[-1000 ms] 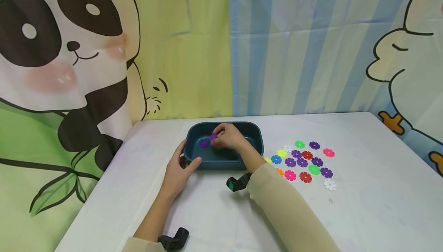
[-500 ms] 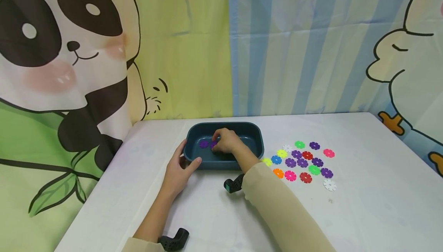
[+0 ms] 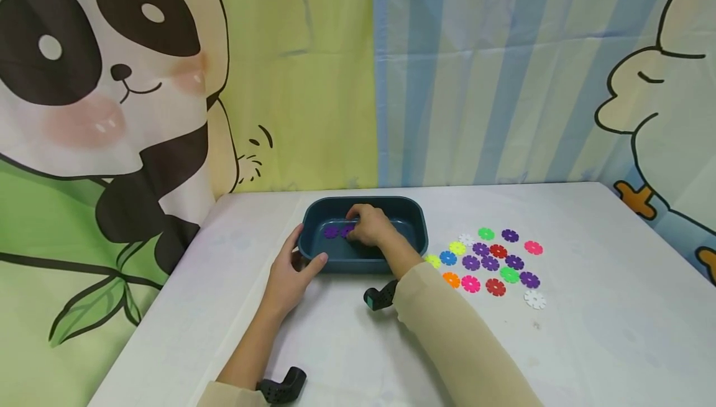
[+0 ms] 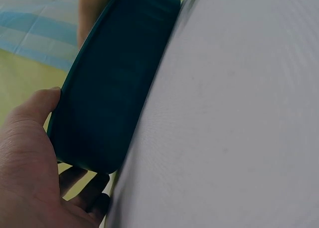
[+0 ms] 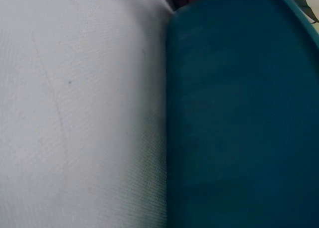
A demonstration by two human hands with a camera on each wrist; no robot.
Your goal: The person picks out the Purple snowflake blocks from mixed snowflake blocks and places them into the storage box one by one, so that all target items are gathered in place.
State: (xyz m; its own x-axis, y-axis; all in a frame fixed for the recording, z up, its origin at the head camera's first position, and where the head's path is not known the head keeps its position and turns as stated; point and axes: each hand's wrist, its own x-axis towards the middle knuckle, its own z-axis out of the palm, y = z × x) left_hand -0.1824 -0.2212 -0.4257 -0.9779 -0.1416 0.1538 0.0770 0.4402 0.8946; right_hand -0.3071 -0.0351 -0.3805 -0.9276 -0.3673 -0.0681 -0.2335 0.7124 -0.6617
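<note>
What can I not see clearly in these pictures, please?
- Head view: some floor of the tray, behind the right hand.
- Head view: whether that hand grips the nearer purple disc, which it partly covers.
- Both wrist views: the tray's inside, blocked by its outer wall.

The head camera looks forward and down from above, far enough back to take in the worktop (image 3: 335, 345), the whole tray (image 3: 347, 266) and the printed backdrop (image 3: 302, 84) behind. The left wrist camera sits close behind the left hand (image 4: 27, 163), facing the tray's outer wall, tilted so it runs slantwise. The right wrist camera looks from nearer, that wall filling the right half. Both wrist views share tray and worktop.
</note>
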